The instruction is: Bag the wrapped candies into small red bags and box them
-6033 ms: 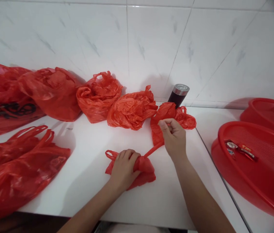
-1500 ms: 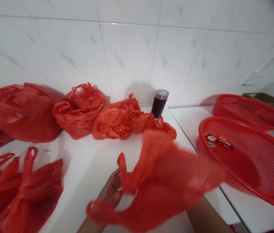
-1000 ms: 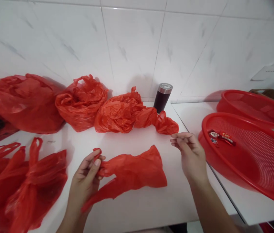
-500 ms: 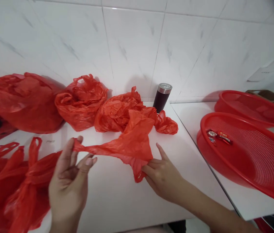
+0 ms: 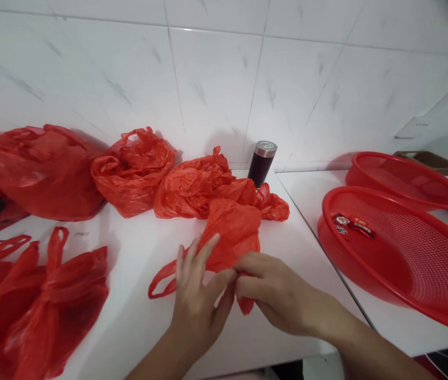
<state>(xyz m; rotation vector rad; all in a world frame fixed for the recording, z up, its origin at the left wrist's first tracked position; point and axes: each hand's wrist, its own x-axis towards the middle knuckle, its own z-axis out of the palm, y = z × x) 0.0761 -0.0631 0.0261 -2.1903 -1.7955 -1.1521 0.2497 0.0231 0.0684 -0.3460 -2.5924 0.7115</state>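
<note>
A thin red plastic bag (image 5: 230, 232) stands crumpled above the white table (image 5: 137, 316), one handle loop trailing at the left. My left hand (image 5: 198, 303) pinches its lower edge between thumb and forefinger, the other fingers fanned out. My right hand (image 5: 273, 290) pinches the same edge right beside it, so both hands meet at the bag's bottom, near the table's front edge.
Several crumpled red bags (image 5: 132, 169) line the tiled wall, and flattened ones (image 5: 37, 295) lie at the front left. A dark tumbler (image 5: 261, 162) stands at the back. Two red mesh baskets (image 5: 398, 258) sit at the right, the nearer holding small wrapped sweets (image 5: 351, 224).
Half a second ago my hands held the bag stretched wide apart. Now they have come together at its lower edge, and the bag bunches up above them.
</note>
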